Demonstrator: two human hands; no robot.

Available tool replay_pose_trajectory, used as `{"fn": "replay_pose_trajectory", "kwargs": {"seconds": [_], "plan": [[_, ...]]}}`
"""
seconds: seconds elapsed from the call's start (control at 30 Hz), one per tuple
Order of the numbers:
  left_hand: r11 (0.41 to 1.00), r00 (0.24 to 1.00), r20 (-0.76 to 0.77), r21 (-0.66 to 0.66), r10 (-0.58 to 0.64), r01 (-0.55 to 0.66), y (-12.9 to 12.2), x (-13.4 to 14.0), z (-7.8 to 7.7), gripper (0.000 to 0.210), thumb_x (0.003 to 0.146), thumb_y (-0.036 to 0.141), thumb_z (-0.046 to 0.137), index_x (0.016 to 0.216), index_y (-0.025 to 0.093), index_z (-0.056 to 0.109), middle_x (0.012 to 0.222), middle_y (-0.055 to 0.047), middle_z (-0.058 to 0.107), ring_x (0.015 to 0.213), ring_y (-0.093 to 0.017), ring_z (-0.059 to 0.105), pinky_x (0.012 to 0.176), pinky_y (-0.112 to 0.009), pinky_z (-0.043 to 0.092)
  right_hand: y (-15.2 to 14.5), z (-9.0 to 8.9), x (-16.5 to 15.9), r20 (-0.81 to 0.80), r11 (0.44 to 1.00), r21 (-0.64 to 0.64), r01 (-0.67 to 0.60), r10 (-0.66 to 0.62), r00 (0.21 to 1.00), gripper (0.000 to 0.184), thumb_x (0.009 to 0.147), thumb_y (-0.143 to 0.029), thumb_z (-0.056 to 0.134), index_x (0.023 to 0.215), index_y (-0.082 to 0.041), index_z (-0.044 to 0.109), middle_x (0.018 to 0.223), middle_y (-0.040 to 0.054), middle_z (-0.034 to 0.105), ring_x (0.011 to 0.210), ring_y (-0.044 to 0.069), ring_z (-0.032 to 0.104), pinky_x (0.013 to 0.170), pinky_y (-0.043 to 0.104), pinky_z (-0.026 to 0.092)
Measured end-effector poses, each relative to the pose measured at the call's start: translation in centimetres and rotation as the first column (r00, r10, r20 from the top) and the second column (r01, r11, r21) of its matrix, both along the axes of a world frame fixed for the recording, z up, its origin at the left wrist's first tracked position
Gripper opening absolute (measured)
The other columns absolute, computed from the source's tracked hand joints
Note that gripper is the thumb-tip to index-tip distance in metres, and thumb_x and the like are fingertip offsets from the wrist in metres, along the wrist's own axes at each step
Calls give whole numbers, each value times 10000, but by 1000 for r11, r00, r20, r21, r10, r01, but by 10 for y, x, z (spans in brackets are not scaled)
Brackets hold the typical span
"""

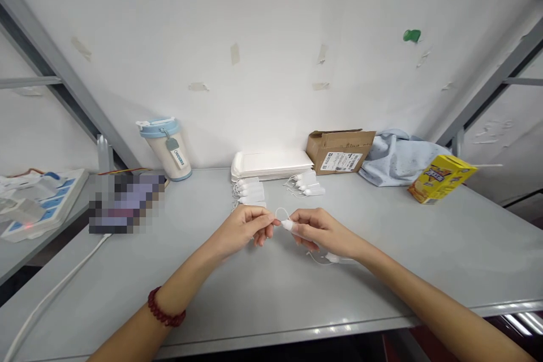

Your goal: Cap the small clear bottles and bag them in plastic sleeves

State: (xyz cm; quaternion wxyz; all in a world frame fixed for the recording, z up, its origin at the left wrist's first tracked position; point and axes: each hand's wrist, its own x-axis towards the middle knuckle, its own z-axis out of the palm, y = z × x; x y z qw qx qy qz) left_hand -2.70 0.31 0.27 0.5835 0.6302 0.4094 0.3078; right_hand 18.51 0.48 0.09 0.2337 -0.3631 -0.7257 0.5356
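Observation:
My right hand [326,229] is closed around a small white tube [287,225] with a tapered tip that points left. A thin white cord [281,209] arches up from that tip. The thumb and forefinger of my left hand [242,230] are pinched together at the cord's far end. Partly under my right wrist lies a similar tube [333,258] with its own cord, on the grey tabletop. Behind my hands are two groups of such tubes, a left row [251,188] and a right bunch [309,184]. My left hand hides the front of the left row.
A stack of white trays or lids [271,164] and a cardboard box [339,153] stand by the wall. Farther right are a light-blue cloth [392,155] and a yellow carton [441,178]. To the left are a tumbler [167,150], a blurred phone [127,203] and a power strip [59,203].

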Motion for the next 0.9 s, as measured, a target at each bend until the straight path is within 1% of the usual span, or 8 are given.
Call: {"fn": "replay_pose_trajectory", "kwargs": {"seconds": [0.2, 0.33, 0.43, 0.5, 0.63, 0.77, 0.9], "plan": [[999, 1000, -30, 34, -3, 4, 1, 0, 0, 305, 825, 385, 500, 770, 126, 650, 647, -7, 557, 510, -84, 472, 506, -225, 372, -1, 2, -1, 23, 1000, -5, 9, -9, 1000, 319, 853, -455, 474, 759, -155, 526, 569, -51, 474, 424, 43, 376, 431, 190, 309], [997, 995, -100, 82, 3, 5, 0, 0, 2, 312, 829, 381, 490, 741, 127, 648, 637, -8, 563, 510, -83, 479, 513, -220, 377, -1, 2, -2, 37, 1000, -1, 12, -12, 999, 315, 847, -453, 485, 752, -155, 523, 593, -47, 480, 426, 37, 362, 425, 183, 297], [994, 990, -141, 108, 6, 10, -1, 1, 3, 309, 829, 380, 484, 769, 131, 657, 655, -12, 582, 515, -84, 487, 519, -220, 379, 0, 0, -1, 53, 999, 29, 23, -24, 998, 300, 843, -444, 493, 784, -153, 541, 617, -37, 489, 468, 48, 374, 443, 184, 297], [993, 988, -152, 120, 5, 14, -2, 1, 1, 311, 827, 388, 480, 783, 137, 658, 658, -12, 590, 512, -86, 490, 518, -220, 381, 0, -1, -1, 65, 997, 70, 31, -35, 997, 288, 844, -428, 493, 795, -151, 555, 615, -37, 471, 504, 58, 370, 461, 187, 297], [989, 980, -200, 149, 7, 23, -3, 2, -2, 338, 828, 410, 464, 715, 144, 638, 594, -7, 572, 501, -94, 481, 517, -219, 379, 0, -2, -2, 107, 990, 137, 32, -47, 993, 248, 850, -370, 476, 811, -148, 580, 606, -39, 422, 532, 70, 339, 475, 194, 286], [984, 969, -246, 172, -2, 45, -5, 2, -2, 346, 834, 400, 451, 655, 150, 610, 564, -8, 563, 506, -100, 474, 520, -215, 370, -3, 2, -4, 123, 989, 146, 24, -42, 992, 205, 835, -318, 482, 821, -145, 591, 598, -45, 385, 525, 69, 317, 464, 193, 271], [983, 966, -258, 176, -10, 57, -6, 2, -1, 352, 840, 394, 439, 644, 152, 603, 578, -11, 568, 508, -99, 469, 519, -214, 364, -5, 4, -5, 132, 990, 138, 17, -35, 991, 179, 827, -278, 474, 826, -141, 590, 589, -51, 381, 508, 64, 320, 460, 191, 271]]}}
